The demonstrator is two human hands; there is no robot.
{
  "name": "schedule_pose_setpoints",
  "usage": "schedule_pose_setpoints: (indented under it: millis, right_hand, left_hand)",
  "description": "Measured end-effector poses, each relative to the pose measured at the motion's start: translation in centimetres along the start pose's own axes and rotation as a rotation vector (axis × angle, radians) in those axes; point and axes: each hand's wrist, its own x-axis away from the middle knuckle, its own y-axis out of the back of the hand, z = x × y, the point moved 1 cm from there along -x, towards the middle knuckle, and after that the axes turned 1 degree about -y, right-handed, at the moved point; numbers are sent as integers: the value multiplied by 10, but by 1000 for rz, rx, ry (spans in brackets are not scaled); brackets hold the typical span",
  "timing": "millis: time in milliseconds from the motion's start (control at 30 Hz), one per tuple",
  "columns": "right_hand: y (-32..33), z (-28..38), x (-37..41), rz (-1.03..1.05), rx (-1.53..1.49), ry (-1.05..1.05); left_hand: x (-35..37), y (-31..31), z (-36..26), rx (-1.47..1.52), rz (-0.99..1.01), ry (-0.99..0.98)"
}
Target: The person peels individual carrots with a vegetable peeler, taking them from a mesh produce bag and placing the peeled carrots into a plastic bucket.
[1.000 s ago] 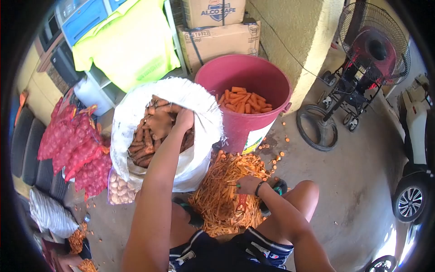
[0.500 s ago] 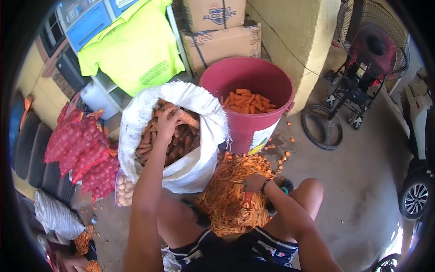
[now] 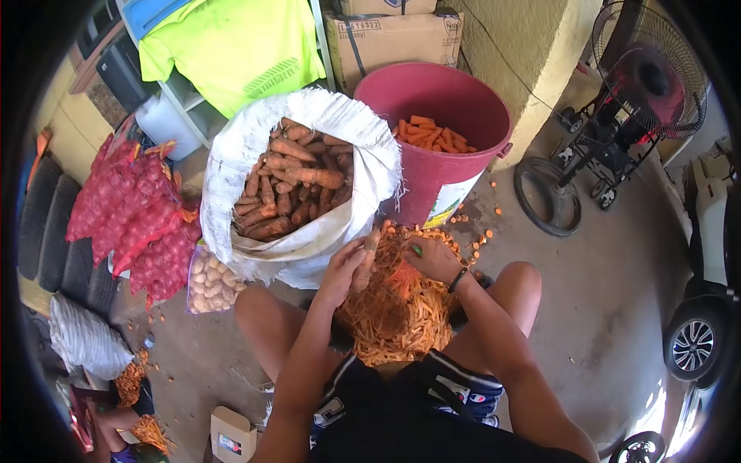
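Observation:
My left hand (image 3: 341,270) is closed around an unpeeled carrot (image 3: 367,264), held upright over a heap of carrot peelings (image 3: 397,328) between my legs. Beside it, my right hand (image 3: 437,259) grips a peeler (image 3: 417,250); only a green bit shows clearly, and the fingers hide most of it. A gap separates that hand from the carrot. Ahead on the left stands a white woven sack (image 3: 231,162), its rim rolled down, full of brownish unpeeled carrots (image 3: 297,174). Bright orange peeled carrots (image 3: 432,135) lie inside a dark red tub (image 3: 432,85) to the right of the sack.
Red net bags of onions (image 3: 131,208) and a bag of potatoes (image 3: 212,284) lie left of the sack. Carrot slices (image 3: 488,234) dot the floor. A round-based fan (image 3: 652,77) stands at right, near a car wheel (image 3: 692,345). Part of another person (image 3: 112,424) shows lower left.
My left hand has come out of the sack with a carrot, down to the peelings. My right hand has risen slightly toward it. The view has tilted down.

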Motion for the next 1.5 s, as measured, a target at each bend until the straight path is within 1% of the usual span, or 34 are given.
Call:
schedule_pose_setpoints:
  millis: [100,200,333,400,500,533,600,633,667,700,733,767,833,867,900,933,967,1000,1100,1133,1233,1333,1433,1500]
  right_hand:
    - [-1,21,6,-68,-76,74]
    - [-9,29,7,-116,-71,156]
    - [-14,28,9,-123,-39,175]
    - [-18,23,8,-81,-12,156]
    - [-23,15,1,-33,50,110]
    - [-24,12,1,-20,73,86]
    - [-28,9,-1,28,132,-27]
    - [-30,5,-4,49,160,-82]
    - [-44,-19,-13,158,250,-119]
    - [-69,-62,-25,272,337,-156]
    - [-83,-87,-30,382,419,-195]
    - [-75,-82,-24,403,387,-194]
    - [-39,-59,-16,456,361,-170]
    - [-33,-56,-14,333,212,-48]
    - [-19,-43,-12,271,116,-24]
    - [0,-23,-6,210,16,-1]
    - [7,-12,-1,151,-95,15]
    - [2,-9,1,15,-226,104]
    - [-11,6,7,-134,-358,216]
    - [-10,17,12,-214,-336,299]
    - [-5,30,13,-248,-287,327]
    - [1,28,10,-272,-195,360]
    - [0,21,2,-339,-210,403]
    - [1,19,0,-313,-236,377]
  left_hand:
    - [-10,7,11,-237,-87,-105]
    - [-7,5,11,-410,-140,-49]
    - [-5,-10,17,-476,-138,-122]
    - [-4,-13,21,-500,-134,-176]
    - [-1,-15,20,-478,-78,-198]
    - [1,-15,22,-516,-101,-182]
    - [-3,-13,26,-601,-136,-163]
    - [-7,-9,30,-614,-121,-229]
    - [-10,-6,36,-624,-109,-290]
    - [-10,-4,40,-634,-96,-348]
    - [-6,-9,31,-556,-84,-226]
    - [4,-17,13,-487,-72,-104]
    - [2,-10,7,-296,-83,-8]
    - [-8,6,24,-174,-103,-28]
    - [-12,15,35,-45,-125,-48]
    - [-7,10,25,26,-120,37]
    - [-4,5,20,99,-105,50]
    - [-3,-1,19,165,-86,71]
    - [-6,-12,29,290,-44,129]
    - [-9,-12,33,322,-38,146]
    - [-9,-12,36,328,57,181]
    - [-7,-19,29,266,71,170]
    - [-12,-23,20,261,62,207]
    - [-16,-24,19,261,75,191]
